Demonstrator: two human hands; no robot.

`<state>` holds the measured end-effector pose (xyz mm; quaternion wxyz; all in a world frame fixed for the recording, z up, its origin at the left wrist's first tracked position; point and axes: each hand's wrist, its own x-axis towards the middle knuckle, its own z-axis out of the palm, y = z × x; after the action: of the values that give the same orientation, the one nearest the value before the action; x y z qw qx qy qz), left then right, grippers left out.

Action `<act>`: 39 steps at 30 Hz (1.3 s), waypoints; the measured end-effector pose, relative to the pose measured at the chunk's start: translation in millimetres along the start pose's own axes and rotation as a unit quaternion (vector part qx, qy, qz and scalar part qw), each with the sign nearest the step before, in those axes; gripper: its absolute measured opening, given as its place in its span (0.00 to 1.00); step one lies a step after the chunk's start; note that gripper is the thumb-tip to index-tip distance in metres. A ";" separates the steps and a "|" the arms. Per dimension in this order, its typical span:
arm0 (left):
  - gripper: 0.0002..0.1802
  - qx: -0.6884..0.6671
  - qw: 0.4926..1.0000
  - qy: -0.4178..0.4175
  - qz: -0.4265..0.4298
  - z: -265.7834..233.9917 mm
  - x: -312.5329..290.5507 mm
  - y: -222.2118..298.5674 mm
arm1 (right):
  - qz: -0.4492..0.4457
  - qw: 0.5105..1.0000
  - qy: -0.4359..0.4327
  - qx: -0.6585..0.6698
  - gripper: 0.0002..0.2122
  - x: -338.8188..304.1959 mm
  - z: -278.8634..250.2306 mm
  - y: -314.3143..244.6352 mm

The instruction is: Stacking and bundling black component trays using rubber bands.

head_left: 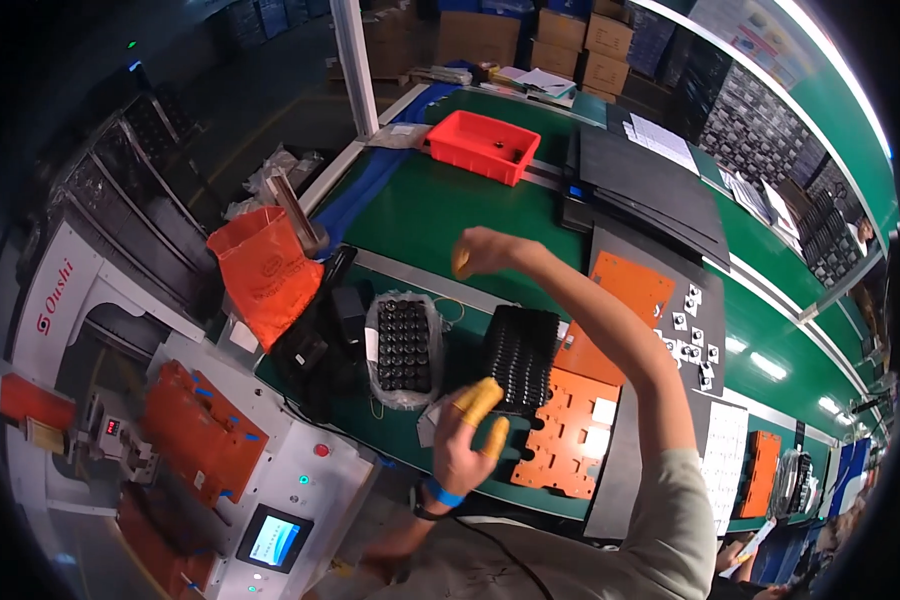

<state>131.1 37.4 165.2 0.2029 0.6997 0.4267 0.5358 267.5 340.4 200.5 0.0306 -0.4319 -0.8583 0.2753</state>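
Note:
My left hand [463, 446], with yellow finger covers and a blue wristband, is beside the near left corner of a black ribbed tray [522, 350]. Its thumb stands apart from the fingers and nothing shows between them. Farther off, above the green work surface, my right hand [492, 252] is bent down with its fingers curled together; a yellow cover shows at the tip, and whatever they may hold is hidden. Left of the black tray lies a clear-wrapped tray of round black parts [404, 345]. An orange plate with cutouts [566, 440] lies just right of my left hand.
A red bin [484, 146] with a few small dark parts stands at the back. An orange bag [264, 270] and a white machine with a lit screen [275, 540] are on the left. Small white-and-black parts [692, 335] lie beside another orange plate [625, 290] on the right.

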 end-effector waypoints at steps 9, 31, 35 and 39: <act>0.23 0.079 0.961 -0.215 0.154 3.1 55.0 25.4 | -0.126 0.935 -0.232 -0.235 0.16 82.0 104.3 81.0; 0.21 0.032 0.984 -0.141 0.102 -16.3 53.0 18.5 | -0.138 0.945 -0.102 -0.280 0.10 50.6 72.8 63.7; 0.18 0.056 0.997 0.056 0.024 -43.0 62.1 -5.5 | -0.127 0.987 0.033 -0.089 0.08 30.6 17.7 36.1; 0.28 -0.019 0.979 0.161 -0.127 -62.0 54.0 -36.8 | -0.148 0.974 0.129 0.114 0.06 -61.3 -35.6 -44.5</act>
<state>63.3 91.0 190.4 0.2117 0.5404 0.5288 0.6193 283.9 288.6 264.2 0.2305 -0.3256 -0.8645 0.3057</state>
